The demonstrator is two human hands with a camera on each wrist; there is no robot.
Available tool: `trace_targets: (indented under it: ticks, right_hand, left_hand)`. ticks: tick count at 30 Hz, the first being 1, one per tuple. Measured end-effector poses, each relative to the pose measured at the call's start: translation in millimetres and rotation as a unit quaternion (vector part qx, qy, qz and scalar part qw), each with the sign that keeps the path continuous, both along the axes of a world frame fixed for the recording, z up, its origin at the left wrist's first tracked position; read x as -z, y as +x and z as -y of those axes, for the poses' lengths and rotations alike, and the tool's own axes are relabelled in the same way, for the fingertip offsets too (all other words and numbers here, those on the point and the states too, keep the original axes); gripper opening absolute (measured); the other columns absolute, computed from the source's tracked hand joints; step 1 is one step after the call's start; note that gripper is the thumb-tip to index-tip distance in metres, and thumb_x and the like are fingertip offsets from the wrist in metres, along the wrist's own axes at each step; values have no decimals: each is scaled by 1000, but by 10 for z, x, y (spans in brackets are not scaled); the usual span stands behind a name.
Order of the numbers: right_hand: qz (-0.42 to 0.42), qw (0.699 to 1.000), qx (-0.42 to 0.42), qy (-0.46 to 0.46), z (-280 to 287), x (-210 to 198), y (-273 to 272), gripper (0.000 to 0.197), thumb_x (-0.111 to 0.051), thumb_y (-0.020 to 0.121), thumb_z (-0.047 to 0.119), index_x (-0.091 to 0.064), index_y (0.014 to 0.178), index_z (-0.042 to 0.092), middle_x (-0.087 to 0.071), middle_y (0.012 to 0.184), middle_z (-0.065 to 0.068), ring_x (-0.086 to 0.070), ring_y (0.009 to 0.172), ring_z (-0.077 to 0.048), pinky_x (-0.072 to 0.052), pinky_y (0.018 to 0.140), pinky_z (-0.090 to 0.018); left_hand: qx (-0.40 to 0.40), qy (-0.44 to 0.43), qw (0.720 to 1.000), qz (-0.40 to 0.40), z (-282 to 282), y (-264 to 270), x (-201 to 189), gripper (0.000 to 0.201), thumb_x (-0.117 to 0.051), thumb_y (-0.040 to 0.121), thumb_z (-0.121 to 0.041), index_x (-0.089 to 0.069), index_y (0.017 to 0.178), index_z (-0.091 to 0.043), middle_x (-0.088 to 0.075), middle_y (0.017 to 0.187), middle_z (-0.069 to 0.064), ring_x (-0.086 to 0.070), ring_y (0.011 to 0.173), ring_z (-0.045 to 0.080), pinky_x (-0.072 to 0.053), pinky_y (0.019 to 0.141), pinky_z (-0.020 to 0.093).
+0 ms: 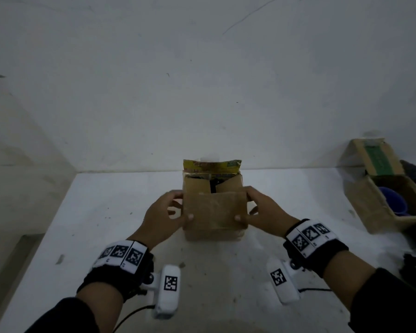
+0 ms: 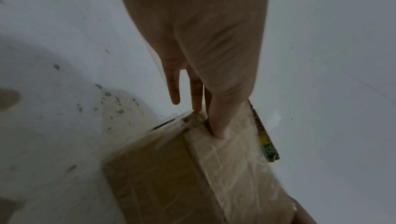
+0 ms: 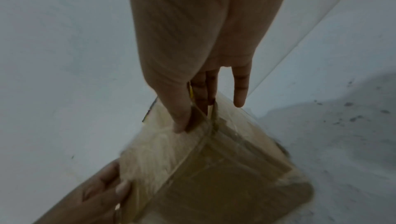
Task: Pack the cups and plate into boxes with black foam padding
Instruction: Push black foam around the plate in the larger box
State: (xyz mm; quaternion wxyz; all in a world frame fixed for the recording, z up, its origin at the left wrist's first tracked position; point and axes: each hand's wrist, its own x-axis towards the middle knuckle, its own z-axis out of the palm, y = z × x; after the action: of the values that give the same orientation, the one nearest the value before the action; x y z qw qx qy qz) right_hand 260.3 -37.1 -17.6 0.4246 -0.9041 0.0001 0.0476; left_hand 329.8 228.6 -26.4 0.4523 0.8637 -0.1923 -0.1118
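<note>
The left hand (image 1: 165, 216) grips the left edge of the near flap (image 1: 215, 210) of a small cardboard box (image 1: 214, 233) — thumb on top of the flap, fingers behind it. The right hand (image 1: 262, 213) grasps the flap's right edge the same way. The box stands on the white desk (image 1: 120, 212) close to the wall; its two side flaps are folded inward, and its printed yellow far flap (image 1: 211, 165) stands upright. At the desk's right edge a second, open box (image 1: 372, 207) holds a blue cup (image 1: 394, 205).
</note>
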Motion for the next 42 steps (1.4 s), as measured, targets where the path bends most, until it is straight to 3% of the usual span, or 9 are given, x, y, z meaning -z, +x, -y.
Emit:
trace_targets:
  ticks: [5, 8, 12, 15, 18, 26, 30, 36, 42]
  right_hand:
    - [41, 987, 143, 58, -37, -99, 288, 50, -70, 75, 6, -46, 117, 18, -51, 99, -1, -53, 85, -16, -46, 64, -21]
    - [151, 969, 189, -51, -16, -204, 451, 59, -72, 75, 14, -44, 126, 14, -46, 118, -4, -47, 105, -14, -41, 81, -25]
    - [133, 985, 45, -95, -40, -382, 611, 69, -67, 78, 13, -35, 139, 15, -47, 137, -4, -43, 126, -19, -27, 105, -26]
    - [96, 982, -43, -156, -131, -418, 607, 57, -50, 79, 18, -40, 134, 21, -64, 103, 6, -59, 98, -16, -19, 113, -36]
    - [105, 968, -84, -211, -211, -323, 539, 60, -32, 71, 28, -50, 128, 17, -66, 85, 2, -58, 75, -19, -35, 103, -39]
    - [70, 885, -200, -414, -442, -116, 305, 93, -33, 59, 89, -54, 126, 30, -52, 113, -6, -48, 103, -28, -35, 96, -52]
    - [85, 841, -228, -484, -594, 152, 198, 89, -67, 58, 70, -61, 120, 7, -59, 125, -13, -56, 115, -33, -39, 100, -56]
    - [58, 859, -225, -456, -680, 260, 156, 80, -81, 56, 53, -65, 115, 2, -66, 117, -16, -65, 106, -28, -40, 99, -45]
    - [45, 880, -224, -416, -678, 167, 149, 67, -50, 93, 32, -23, 146, 4, -24, 154, -15, -19, 143, -28, 5, 117, -37]
  left_hand:
    - [-74, 22, 997, -11, 146, 6, 103, 83, -80, 70, -13, -34, 139, -21, -38, 134, 5, -49, 91, 17, -45, 68, 27]
    - [-89, -15, 991, -98, 152, 22, 145, 91, -77, 75, -13, -20, 145, -22, -35, 140, 8, -52, 97, 22, -45, 71, 29]
    - [-84, -47, 983, -157, 144, 31, 159, 93, -73, 78, -10, -12, 147, -24, -43, 139, 8, -61, 88, 24, -52, 75, 34]
    - [-88, -59, 983, -149, 127, 18, 177, 93, -73, 79, -11, -12, 147, -27, -48, 134, 6, -63, 80, 18, -53, 75, 35]
    - [-89, -67, 984, -139, 110, -1, 194, 93, -72, 79, -12, -12, 146, -33, -48, 125, -2, -62, 79, 12, -53, 74, 31]
    - [-70, -74, 987, -127, 133, 7, 215, 71, -70, 81, -11, -33, 135, -39, -49, 128, 2, -58, 98, 22, -53, 71, 28]
    - [-70, -60, 988, -121, 140, 15, 250, 73, -71, 80, -12, -34, 139, -35, -50, 130, 3, -59, 98, 21, -55, 77, 35]
    - [-82, -49, 987, -127, 170, 25, 268, 76, -71, 79, -12, -33, 140, -36, -50, 129, 2, -59, 88, 19, -55, 74, 35]
    - [-82, -55, 988, -122, 173, 30, 283, 76, -71, 79, -13, -33, 140, -38, -50, 128, 1, -59, 85, 16, -56, 76, 40]
